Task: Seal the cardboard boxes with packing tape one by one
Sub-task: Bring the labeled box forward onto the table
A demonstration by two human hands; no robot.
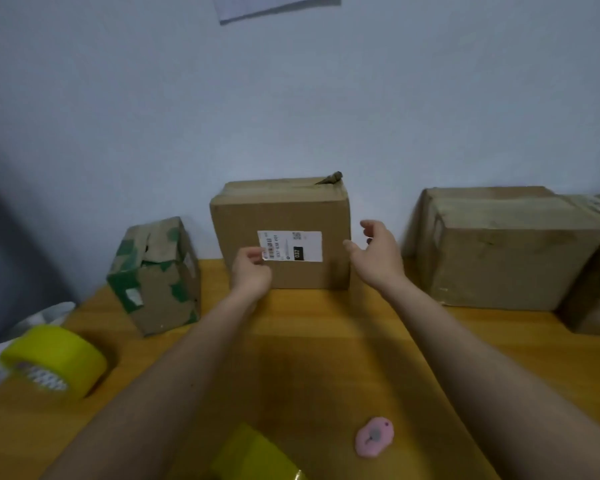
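Observation:
A brown cardboard box (309, 209) with a white shipping label (302, 245) stands at the back middle of the wooden table (326, 341), against the wall. My left hand (250, 271) is in front of its lower left, fingers curled near the label's corner; whether it touches is unclear. My right hand (378, 252) hovers open by the box's right edge. A yellow tape roll (56, 358) lies at the table's left edge. A second yellow roll (253, 452) sits at the near edge, partly cut off.
A small box with green patches (156, 275) stands left of the middle box. A large brown box (499, 247) sits at the right, with another box (593, 289) partly visible beyond it. A pink cutter (374, 436) lies near the front. White plastic (42, 313) lies off the left edge.

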